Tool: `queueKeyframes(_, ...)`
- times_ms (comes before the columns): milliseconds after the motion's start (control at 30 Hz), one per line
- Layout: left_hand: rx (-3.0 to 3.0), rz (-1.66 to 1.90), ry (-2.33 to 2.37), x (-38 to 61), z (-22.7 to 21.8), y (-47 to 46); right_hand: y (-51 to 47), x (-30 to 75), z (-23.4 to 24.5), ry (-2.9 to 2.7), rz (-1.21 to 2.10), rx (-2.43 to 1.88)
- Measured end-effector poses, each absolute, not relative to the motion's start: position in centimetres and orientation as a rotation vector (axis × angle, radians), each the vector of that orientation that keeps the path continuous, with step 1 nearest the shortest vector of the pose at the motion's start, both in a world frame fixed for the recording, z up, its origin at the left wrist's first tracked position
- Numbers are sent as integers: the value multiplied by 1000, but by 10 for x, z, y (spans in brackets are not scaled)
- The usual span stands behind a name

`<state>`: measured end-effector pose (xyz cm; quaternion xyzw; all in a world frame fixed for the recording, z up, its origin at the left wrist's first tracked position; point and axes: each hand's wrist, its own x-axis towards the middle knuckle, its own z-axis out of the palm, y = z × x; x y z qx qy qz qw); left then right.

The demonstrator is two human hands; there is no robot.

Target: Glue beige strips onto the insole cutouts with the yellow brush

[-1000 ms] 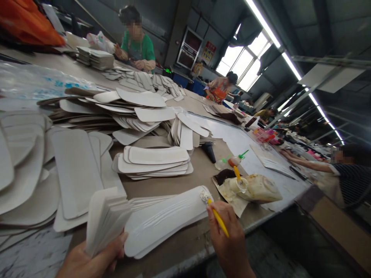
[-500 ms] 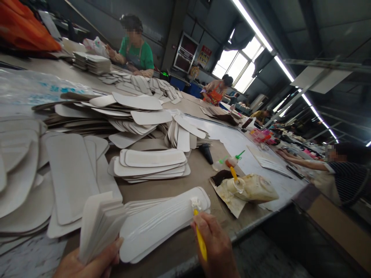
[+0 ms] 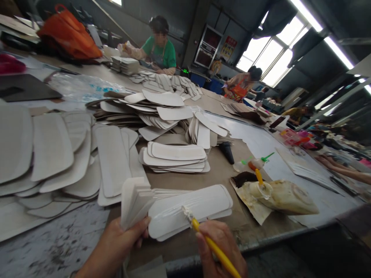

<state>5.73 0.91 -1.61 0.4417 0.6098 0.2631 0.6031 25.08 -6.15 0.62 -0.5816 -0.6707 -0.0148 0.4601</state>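
Observation:
My right hand (image 3: 222, 247) grips a yellow-handled brush (image 3: 213, 247), its white bristle tip resting on the glue-wet top white board piece (image 3: 189, 208) of a stack lying at the table's front edge. My left hand (image 3: 118, 247) is closed on the bent-up left end of that same stack of white pieces (image 3: 133, 200), thumb pressed against the fanned edges. A glue-crusted container (image 3: 282, 197) with another yellow brush standing in it sits on stained paper to the right.
A neat pile of white pieces (image 3: 176, 156) lies just beyond. More white and brown pieces (image 3: 58, 154) spread to the left and behind. Small glue bottles (image 3: 255, 163) stand mid-table. A person in green (image 3: 159, 50) works at the far end; another person's arm (image 3: 342, 170) reaches in at right.
The brush has swept leftward along the top piece, from its right end toward its middle. The view has shifted right and down; my left hand keeps its hold on the stack.

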Motion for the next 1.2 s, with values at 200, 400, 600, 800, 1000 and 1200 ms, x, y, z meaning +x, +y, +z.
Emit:
queueKeyframes(200, 969, 582, 1351, 56, -5, 11, -49, 217, 7, -1309, 473, -1443)
queueKeyframes(400, 952, 617, 1352, 54, -12, 8, -44, 268, 9, -1482, 52, -1585)
queueKeyframes(600, 961, 634, 1381, 54, -15, 10, -48, 314, 19, -1607, -423, -1643)
queueKeyframes(800, 940, 653, 1404, 56, -2, 11, -51, 322, 23, -1676, -527, -1600)
queueKeyframes(1000, 930, 627, 1344, 56, -8, 14, -57, 327, 27, -1684, -587, -1606)
queueKeyframes(1200, 1006, 727, 1437, 43, -5, 13, -64, 328, 41, -1662, -521, -1584)
